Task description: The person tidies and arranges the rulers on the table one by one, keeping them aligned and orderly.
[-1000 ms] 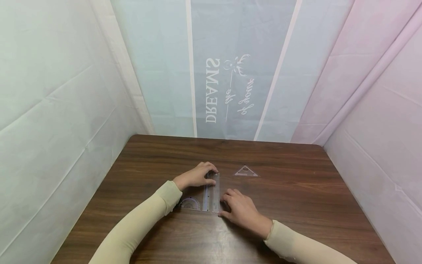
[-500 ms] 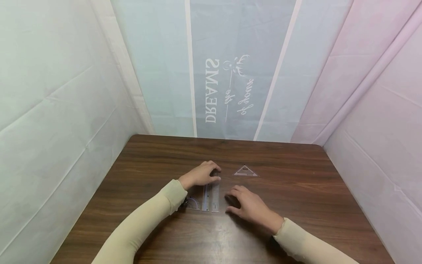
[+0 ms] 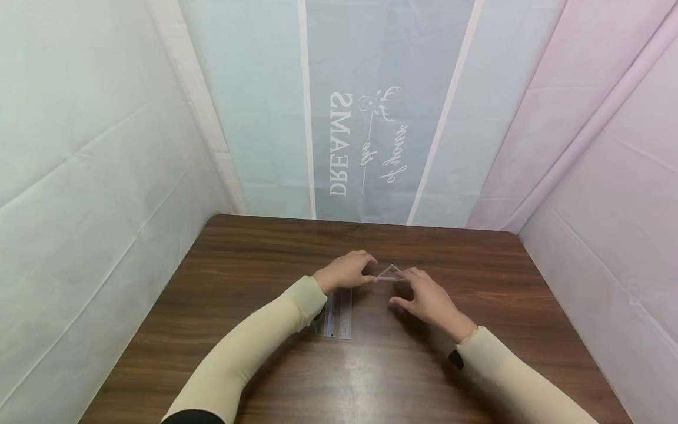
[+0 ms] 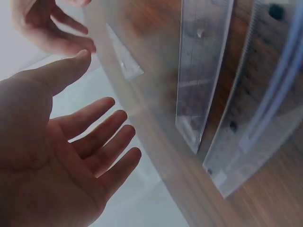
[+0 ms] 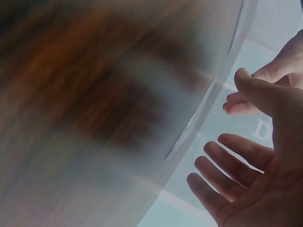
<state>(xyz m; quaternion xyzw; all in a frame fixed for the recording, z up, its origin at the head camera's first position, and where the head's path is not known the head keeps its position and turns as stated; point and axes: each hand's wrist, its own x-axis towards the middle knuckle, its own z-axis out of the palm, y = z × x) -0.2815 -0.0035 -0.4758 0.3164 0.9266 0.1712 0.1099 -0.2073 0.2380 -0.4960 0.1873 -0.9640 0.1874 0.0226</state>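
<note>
A clear triangular set square lies on the far part of the table, between my two hands. My left hand reaches over the rulers, its thumb tip right at the square's left corner. From the other side, the fingertips of my right hand overlap the square's right corner. In both wrist views the fingers are spread and relaxed, with nothing gripped. Two clear rulers lie side by side below the left hand: one plain, the other with a blue stripe. Most of the protractor is hidden under the left sleeve.
The brown wooden table ends at a pale blue curtain with white mirrored lettering. White cloth walls stand along both sides. A dark band shows at the right wrist.
Both hands have left the rulers. The left moved right and away, the right moved farther across the table, and they now flank the set square. The left sleeve now covers more of the protractor.
</note>
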